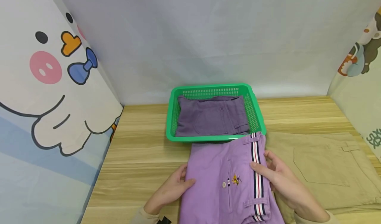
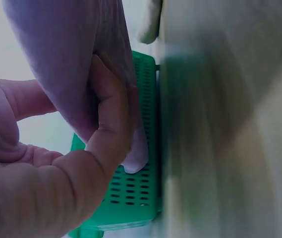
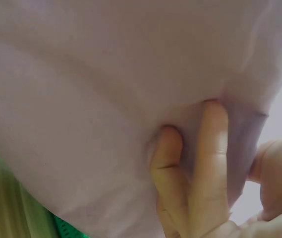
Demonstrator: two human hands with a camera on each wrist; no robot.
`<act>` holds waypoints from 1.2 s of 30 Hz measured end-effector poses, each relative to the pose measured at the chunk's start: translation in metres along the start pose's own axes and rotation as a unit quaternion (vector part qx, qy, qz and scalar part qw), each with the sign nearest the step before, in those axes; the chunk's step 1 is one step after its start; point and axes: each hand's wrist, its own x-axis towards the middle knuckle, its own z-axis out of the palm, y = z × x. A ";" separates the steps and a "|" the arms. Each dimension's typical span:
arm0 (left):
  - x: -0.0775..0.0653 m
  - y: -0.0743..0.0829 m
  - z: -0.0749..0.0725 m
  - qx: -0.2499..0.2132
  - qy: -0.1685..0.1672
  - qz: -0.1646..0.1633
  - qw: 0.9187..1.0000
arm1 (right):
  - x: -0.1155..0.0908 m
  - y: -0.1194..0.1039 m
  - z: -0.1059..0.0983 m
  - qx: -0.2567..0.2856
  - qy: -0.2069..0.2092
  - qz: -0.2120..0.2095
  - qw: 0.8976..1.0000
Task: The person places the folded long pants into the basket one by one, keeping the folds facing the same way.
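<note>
Folded lilac pants (image 1: 208, 177) with a striped inner waistband, a button and a small embroidered emblem are held between both hands at the front of the table. My left hand (image 1: 174, 186) grips their left edge, thumb on top and fingers beneath; the left wrist view shows the lilac cloth (image 2: 66, 54) pinched between thumb and fingers. At the waistband side my right hand (image 1: 282, 181) pinches the right edge, its thumb over the stripes. In the right wrist view, fingers (image 3: 212, 158) press against the underside of the cloth. The pants' upper corner overlaps the basket's front rim in the head view.
Behind the pants stands a green plastic basket (image 1: 171, 118) with folded dark purple pants (image 1: 211, 116) inside. Folded khaki pants (image 1: 327, 171) lie on the wooden table (image 1: 131, 171) at the right, partly under my right forearm. A pale curtain (image 1: 208, 35) backs the table, with cartoon-printed panels at both sides.
</note>
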 end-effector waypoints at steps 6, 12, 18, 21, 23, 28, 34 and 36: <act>-0.008 0.012 -0.003 0.011 0.005 -0.001 1.000 | -0.003 -0.004 -0.001 0.036 -0.010 -0.008 0.999; -0.015 0.025 -0.006 -0.004 -0.010 0.002 1.000 | -0.007 -0.013 -0.003 0.057 -0.005 0.013 0.998; -0.020 0.036 -0.012 -0.014 -0.036 0.033 0.999 | -0.011 -0.017 -0.006 0.110 -0.033 0.009 0.993; -0.022 0.038 -0.014 -0.019 -0.050 0.040 0.998 | -0.013 -0.019 -0.006 0.116 -0.032 0.007 0.993; -0.024 0.040 -0.015 -0.022 -0.058 0.040 0.997 | -0.014 -0.021 -0.005 0.120 -0.035 0.003 0.992; -0.028 0.045 -0.017 -0.034 -0.066 0.037 0.997 | -0.017 -0.026 -0.005 0.134 -0.048 -0.013 0.990; -0.031 0.051 -0.017 -0.053 -0.069 0.047 0.995 | -0.022 -0.033 -0.004 0.124 -0.029 -0.018 0.992; -0.032 0.053 -0.017 -0.059 -0.070 0.051 0.995 | -0.023 -0.035 -0.005 0.131 -0.039 -0.024 0.990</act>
